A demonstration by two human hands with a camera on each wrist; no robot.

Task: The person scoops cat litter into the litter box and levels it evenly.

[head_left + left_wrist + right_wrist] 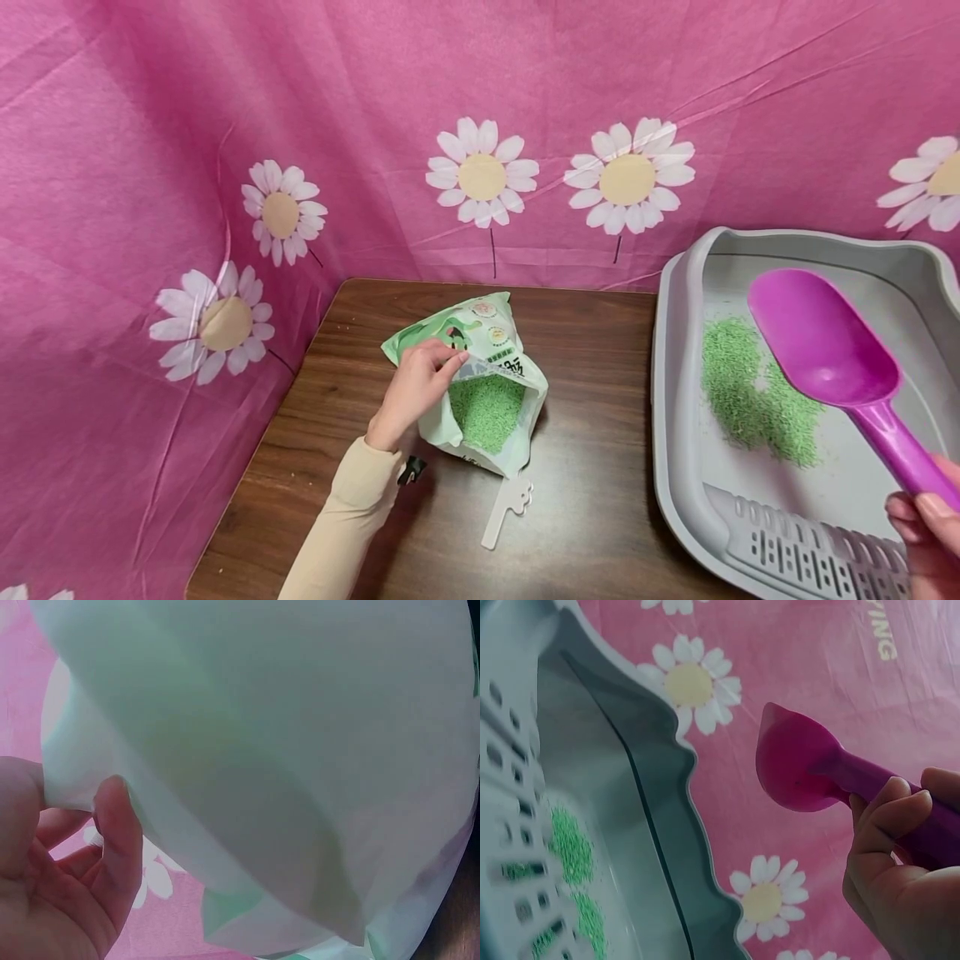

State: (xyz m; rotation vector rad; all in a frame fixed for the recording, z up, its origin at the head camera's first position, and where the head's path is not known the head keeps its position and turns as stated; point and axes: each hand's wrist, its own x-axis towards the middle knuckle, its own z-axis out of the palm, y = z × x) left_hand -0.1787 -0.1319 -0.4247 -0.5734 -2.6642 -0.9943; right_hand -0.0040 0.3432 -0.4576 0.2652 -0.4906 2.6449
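On the table stands an open, pale green and white bag point(491, 337) with green litter pellets point(489, 412) showing in its mouth. My left hand point(414, 390) pinches the upper rim of the bag between thumb and fingers; the left wrist view shows the bag's pale film point(247, 765) up close. In my right hand point(928, 533) I grip the handle of a purple scoop point(828, 346), whose bowl is bare. It hangs over a grey litter box point(675, 400), where green pellets point(738, 396) lie in a heap on the left part of the floor.
A small white comb-like tool point(506, 510) lies on the brown wooden table point(585, 467) in front of the bag. A pink cloth point(555, 67) with daisies hangs behind and at the left. The litter box's front wall is slotted.
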